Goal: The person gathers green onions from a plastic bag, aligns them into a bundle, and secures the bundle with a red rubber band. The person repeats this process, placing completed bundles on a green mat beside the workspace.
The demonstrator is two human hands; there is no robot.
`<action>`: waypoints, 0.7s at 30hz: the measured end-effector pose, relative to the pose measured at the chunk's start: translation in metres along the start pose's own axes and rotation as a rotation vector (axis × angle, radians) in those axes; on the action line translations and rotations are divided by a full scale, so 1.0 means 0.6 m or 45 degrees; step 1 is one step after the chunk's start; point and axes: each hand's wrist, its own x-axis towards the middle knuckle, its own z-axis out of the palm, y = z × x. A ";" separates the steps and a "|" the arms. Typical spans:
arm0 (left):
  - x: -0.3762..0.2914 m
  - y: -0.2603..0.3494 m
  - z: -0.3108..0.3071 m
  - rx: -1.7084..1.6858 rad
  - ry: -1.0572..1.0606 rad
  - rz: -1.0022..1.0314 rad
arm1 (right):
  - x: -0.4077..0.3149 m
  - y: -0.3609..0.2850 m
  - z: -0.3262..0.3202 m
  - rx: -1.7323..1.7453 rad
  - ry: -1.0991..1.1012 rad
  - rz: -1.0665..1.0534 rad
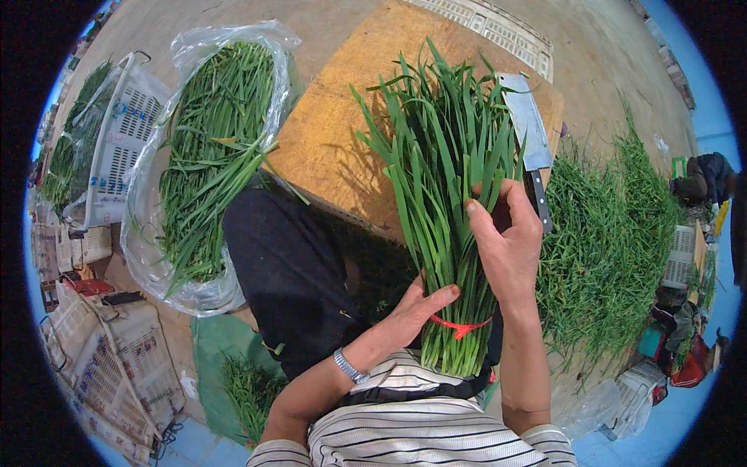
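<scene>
A bundle of long flat green leaves, likely garlic chives (446, 192), lies upright in the view, its tips over a wooden board (327, 140) and its stem ends near my waist. A red tie (460, 327) goes around the stems. My left hand (423, 306) grips the bundle just above the tie, with the thumb in front. My right hand (508, 233) is at the bundle's right side, thumb and forefinger close together at the leaves; whether a leaf is pinched between them cannot be told. A cleaver (529, 128) with a black handle lies on the board's right edge.
An open clear plastic bag (137, 233) of green leaves (219, 128) stands left of the board. White plastic crates (125, 140) are at the far left. A large heap of loose leaves (607, 245) covers the floor at right. A person (703, 178) crouches at the far right.
</scene>
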 end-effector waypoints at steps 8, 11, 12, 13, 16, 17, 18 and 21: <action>0.001 0.001 0.005 0.144 0.073 -0.043 | 0.019 -0.042 0.015 -0.161 0.090 -0.406; -0.002 0.007 0.014 0.168 0.102 -0.066 | 0.031 -0.049 0.022 -0.228 0.044 -0.481; -0.002 0.008 0.014 0.157 0.104 -0.073 | 0.033 -0.053 0.026 -0.254 0.022 -0.472; -0.001 0.008 0.014 0.150 0.100 -0.083 | 0.036 -0.056 0.030 -0.280 -0.001 -0.463; 0.001 0.008 0.013 0.140 0.083 -0.085 | 0.046 -0.056 0.039 -0.413 0.043 -0.519; 0.002 0.008 0.012 0.144 0.072 -0.068 | 0.048 -0.056 0.041 -0.461 0.057 -0.544; 0.001 0.008 0.012 0.148 0.060 -0.051 | 0.049 -0.054 0.045 -0.455 0.058 -0.519; 0.002 0.004 0.011 0.149 0.063 -0.034 | 0.050 -0.049 0.050 -0.413 0.052 -0.456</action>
